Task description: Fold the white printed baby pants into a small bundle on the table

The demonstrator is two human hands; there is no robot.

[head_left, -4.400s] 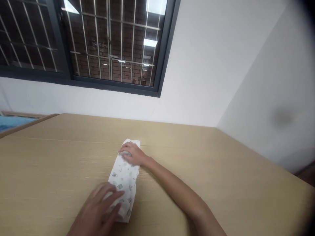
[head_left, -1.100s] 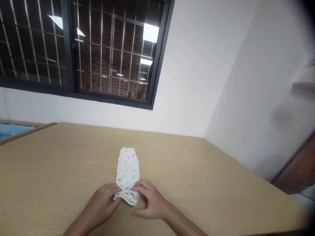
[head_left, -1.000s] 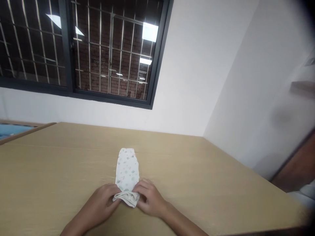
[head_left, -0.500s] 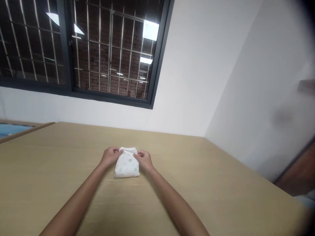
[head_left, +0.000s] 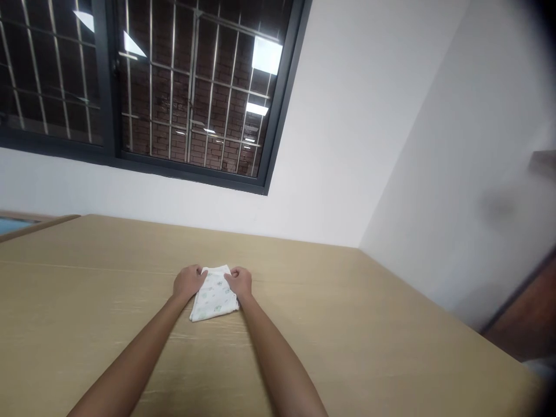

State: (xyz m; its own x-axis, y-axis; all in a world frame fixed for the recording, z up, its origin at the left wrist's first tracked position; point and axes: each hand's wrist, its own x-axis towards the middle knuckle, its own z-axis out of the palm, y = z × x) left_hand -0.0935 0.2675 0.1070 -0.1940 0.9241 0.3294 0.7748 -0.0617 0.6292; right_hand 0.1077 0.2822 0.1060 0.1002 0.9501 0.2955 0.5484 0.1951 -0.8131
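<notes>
A white folded cloth [head_left: 215,295] with small green and grey prints lies on the wooden tabletop [head_left: 347,336], slightly skewed. At its far left corner, my left hand [head_left: 190,281] is closed on the edge, thumb on top. My right hand [head_left: 240,281] pinches the far right edge the same way, fingers curled beneath. Both forearms reach in from the bottom of the head view. The fingers under the cloth are mostly hidden.
A white wall with a dark-framed barred window [head_left: 195,92] rises behind the table. Past a raised wooden edge at far left shows something blue [head_left: 15,225]. A reddish-brown panel [head_left: 525,307] stands beyond the table's right side.
Both hands and the cloth have shifted a little left and nearer in view. The cloth has turned somewhat, its near left corner now pointing further toward me. The camera view has tilted slightly.
</notes>
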